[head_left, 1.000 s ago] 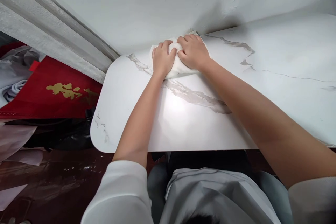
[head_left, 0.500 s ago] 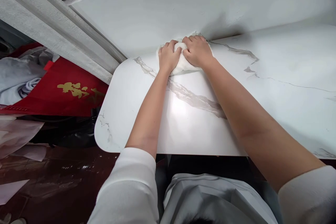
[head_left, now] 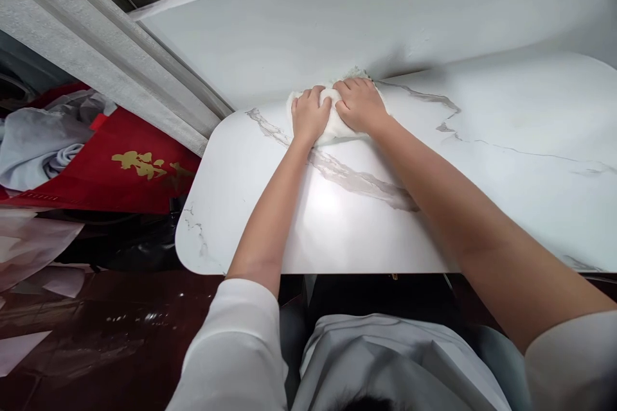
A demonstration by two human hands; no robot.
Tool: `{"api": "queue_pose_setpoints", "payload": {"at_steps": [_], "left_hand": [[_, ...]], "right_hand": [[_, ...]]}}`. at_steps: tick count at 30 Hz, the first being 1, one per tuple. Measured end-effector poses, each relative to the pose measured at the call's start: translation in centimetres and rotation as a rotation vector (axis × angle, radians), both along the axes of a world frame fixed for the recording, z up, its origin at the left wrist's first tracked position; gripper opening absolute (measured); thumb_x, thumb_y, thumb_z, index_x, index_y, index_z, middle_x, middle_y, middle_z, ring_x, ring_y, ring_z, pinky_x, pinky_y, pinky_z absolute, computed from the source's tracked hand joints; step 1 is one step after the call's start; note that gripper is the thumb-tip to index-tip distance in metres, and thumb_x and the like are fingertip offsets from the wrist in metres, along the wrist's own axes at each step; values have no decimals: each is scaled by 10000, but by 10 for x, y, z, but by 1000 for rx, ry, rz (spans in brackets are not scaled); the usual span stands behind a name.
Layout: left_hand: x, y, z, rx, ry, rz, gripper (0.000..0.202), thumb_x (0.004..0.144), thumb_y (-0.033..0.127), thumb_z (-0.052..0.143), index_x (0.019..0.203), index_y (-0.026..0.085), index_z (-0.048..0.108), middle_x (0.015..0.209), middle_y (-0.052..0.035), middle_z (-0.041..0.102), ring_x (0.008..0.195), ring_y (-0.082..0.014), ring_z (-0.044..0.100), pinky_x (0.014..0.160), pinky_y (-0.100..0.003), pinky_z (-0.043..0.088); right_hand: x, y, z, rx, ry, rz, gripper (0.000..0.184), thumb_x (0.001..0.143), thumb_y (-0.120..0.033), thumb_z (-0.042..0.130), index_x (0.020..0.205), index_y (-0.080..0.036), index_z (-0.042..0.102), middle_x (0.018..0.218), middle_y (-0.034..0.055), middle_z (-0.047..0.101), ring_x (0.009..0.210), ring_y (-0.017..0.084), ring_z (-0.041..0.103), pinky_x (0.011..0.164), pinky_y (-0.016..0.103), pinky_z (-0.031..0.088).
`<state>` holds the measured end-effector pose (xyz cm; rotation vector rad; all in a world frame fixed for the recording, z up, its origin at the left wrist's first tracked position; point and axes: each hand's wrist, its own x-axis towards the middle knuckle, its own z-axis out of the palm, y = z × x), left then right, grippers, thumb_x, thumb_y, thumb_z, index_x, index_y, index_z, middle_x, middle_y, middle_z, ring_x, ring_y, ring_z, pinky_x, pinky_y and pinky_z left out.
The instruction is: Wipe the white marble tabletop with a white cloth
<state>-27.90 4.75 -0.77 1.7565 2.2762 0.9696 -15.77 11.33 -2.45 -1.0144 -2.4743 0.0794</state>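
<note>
A white cloth (head_left: pixel 333 127), bunched up, lies at the back edge of a white marble-patterned table (head_left: pixel 241 205), close against the wall. Both my hands press down on it side by side. On its left part rests my left hand (head_left: pixel 310 114), fingers bent over the fabric and pointing to the wall. My right hand (head_left: pixel 360 104) grips the right part, its fingers curled over the far side. A fold of cloth shows between my two thumbs. The fingertips are partly sunk in the fabric.
A pale wall (head_left: pixel 270 38) rises behind the table. At left are a ridged grey frame (head_left: pixel 144 64) and a red bag (head_left: pixel 139 186) with gold lettering, with grey clothing (head_left: pixel 43 141) by it. Sheets of translucent material (head_left: pixel 38 250) hang above the dark red floor (head_left: pixel 120 334).
The view has shifted slightly, so the hands and cloth sit a little lower in the picture. Both hands keep their hold on the cloth at nearly the same place by the wall.
</note>
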Motion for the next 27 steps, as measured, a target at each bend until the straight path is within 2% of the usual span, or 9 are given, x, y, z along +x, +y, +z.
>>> {"api": "queue_pose_setpoints", "payload": {"at_steps": [6, 13, 16, 19, 23, 27], "left_hand": [[33, -47, 4, -48, 63, 4, 340, 976, 232, 435, 1288, 225, 570, 1369, -98, 591, 1352, -244, 475, 1229, -450, 187], [70, -118, 9, -136, 144, -39, 403, 987, 243, 427, 1374, 173, 513, 1452, -120, 530, 1400, -235, 426, 1244, -474, 165], [85, -150, 8, -156, 190, -77, 421, 1000, 270, 399, 1406, 189, 472, 1481, -105, 505, 1437, -216, 382, 1251, -477, 162], [99, -177, 8, -166, 239, -117, 457, 1014, 307, 375, 1438, 145, 435, 1503, -136, 474, 1470, -244, 330, 1254, -507, 147], [115, -201, 7, -177, 249, -177, 504, 1014, 337, 384, 1459, 102, 406, 1519, -179, 436, 1485, -287, 296, 1248, -553, 132], [125, -211, 7, -159, 247, -230, 517, 1012, 345, 375, 1462, 93, 396, 1523, -195, 419, 1492, -301, 272, 1242, -571, 127]], "right_hand": [[34, -41, 1, 10, 18, 71, 419, 936, -203, 302, 1257, -99, 551, 1244, 162, 590, 1189, 313, 488, 1065, 497, 310], [80, -116, 11, 73, -105, 102, 472, 901, -222, 343, 1276, -37, 562, 1243, 199, 581, 1138, 328, 507, 1052, 478, 340], [100, -148, 12, 137, -131, 110, 508, 925, -237, 312, 1327, -29, 542, 1305, 206, 558, 1189, 331, 490, 1090, 483, 322], [119, -174, 12, 173, -130, 130, 513, 937, -246, 312, 1334, -20, 544, 1315, 216, 554, 1214, 338, 481, 1101, 489, 322], [140, -199, 13, 226, -109, 143, 504, 942, -241, 332, 1313, 11, 563, 1301, 240, 556, 1223, 350, 484, 1100, 493, 336], [153, -211, 14, 248, -109, 143, 497, 934, -227, 344, 1303, 19, 567, 1300, 243, 555, 1230, 345, 490, 1093, 493, 352]]}}
